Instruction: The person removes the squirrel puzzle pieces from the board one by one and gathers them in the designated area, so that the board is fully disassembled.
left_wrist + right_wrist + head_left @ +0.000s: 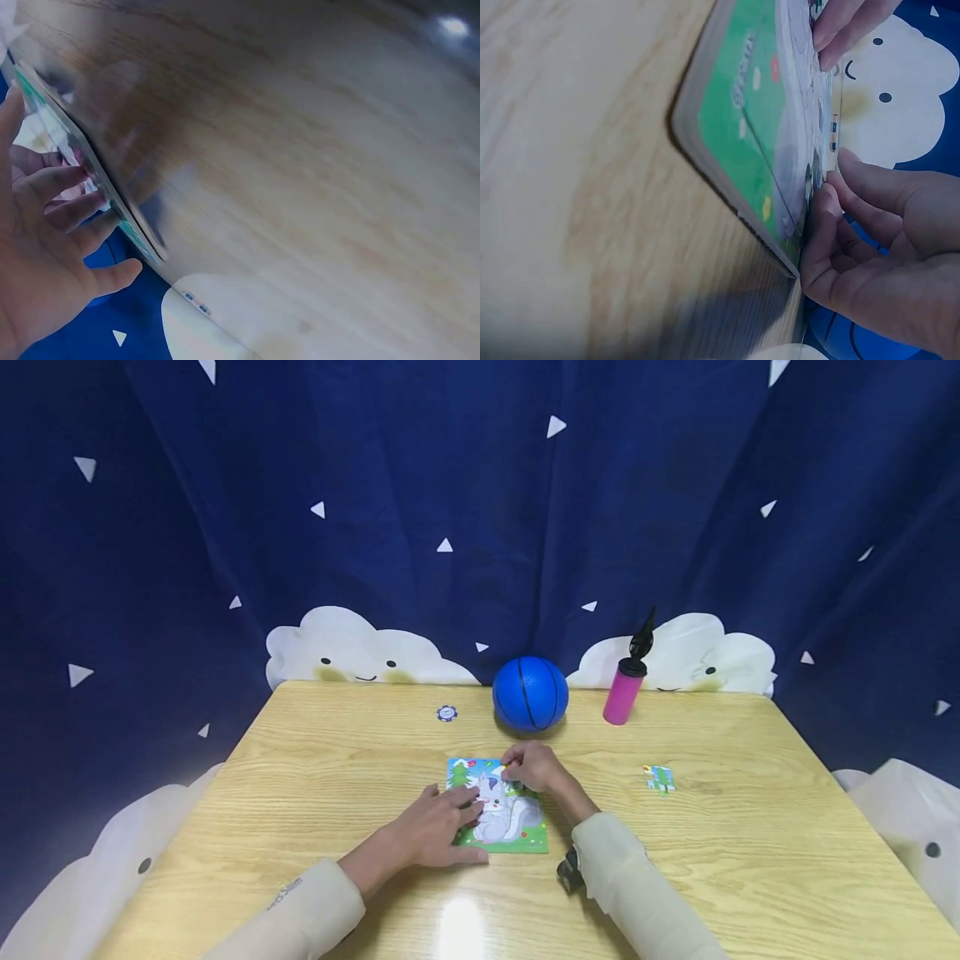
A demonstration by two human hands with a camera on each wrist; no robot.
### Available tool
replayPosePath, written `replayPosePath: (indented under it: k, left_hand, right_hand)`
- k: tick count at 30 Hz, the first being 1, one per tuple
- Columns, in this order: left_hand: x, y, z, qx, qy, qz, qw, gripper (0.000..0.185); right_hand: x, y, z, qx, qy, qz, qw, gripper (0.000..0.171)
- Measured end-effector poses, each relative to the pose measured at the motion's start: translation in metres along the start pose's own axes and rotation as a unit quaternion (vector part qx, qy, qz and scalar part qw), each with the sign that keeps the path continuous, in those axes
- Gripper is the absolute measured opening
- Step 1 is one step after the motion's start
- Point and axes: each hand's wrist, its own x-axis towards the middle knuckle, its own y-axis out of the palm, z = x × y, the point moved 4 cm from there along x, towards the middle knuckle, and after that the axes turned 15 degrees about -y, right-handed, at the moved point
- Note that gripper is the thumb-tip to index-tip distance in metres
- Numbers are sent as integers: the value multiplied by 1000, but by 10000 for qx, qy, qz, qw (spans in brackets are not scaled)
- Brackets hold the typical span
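Head view: dark blue curtain with white triangles and smiling clouds behind, wooden table (337,752) in front. At the centre, a small picture puzzle board (501,817) showing a grey animal on green grass. Left hand (438,827) flat on the board's left part, fingers straight and spread, pressing down and holding nothing. Right hand (531,766) at the board's upper right corner, fingers bent as if pinching something small; the piece itself too hidden to confirm. Farther back, a blue ball (530,693), a pink pump (625,689) just right of it, and a small round token (447,713) to the left. Well apart on the right, one loose puzzle piece (660,779).

Left wrist view: blurred. Palm and straight fingers (71,212) lying over the board's edge (90,169), bare table grain filling the rest.

Right wrist view: board (757,127) seen edge-on, lying on the wood. Right-hand fingertips (829,199) gathered tight at its far edge, thumb against forefinger, seemingly seating a piece at the corner; cannot tell for sure whether anything sits between them. Left-hand fingertips (840,26) visible at the top, resting on the picture.

Judged step: fitting a piece into the upper right corner while steadying the board. Next move likely calls for a firm downward press to seat it flush, then a reach right for the loose piece.
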Motion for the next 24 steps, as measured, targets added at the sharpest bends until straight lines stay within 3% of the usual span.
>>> replayPosePath:
  k: [5, 11, 19, 24]
  left_hand:
    - [1, 0, 0, -67, -2, 20, 10000, 79]
    - [1, 1, 0, -113, 3, -11, 9999, 79]
    - [1, 2, 1, -132, -31, 37, 9999, 77]
    - [1, 2, 1, -43, -28, 17, 10000, 77]
  right_hand:
    - [1, 0, -1, 97, 132, -80, 9998, 9]
    - [0, 0, 5, -99, -222, -227, 9994, 6]
    - [-1, 2, 2, 618, -266, -501, 9965, 6]
    - [-3, -1, 4, 732, -511, -513, 9947, 8]
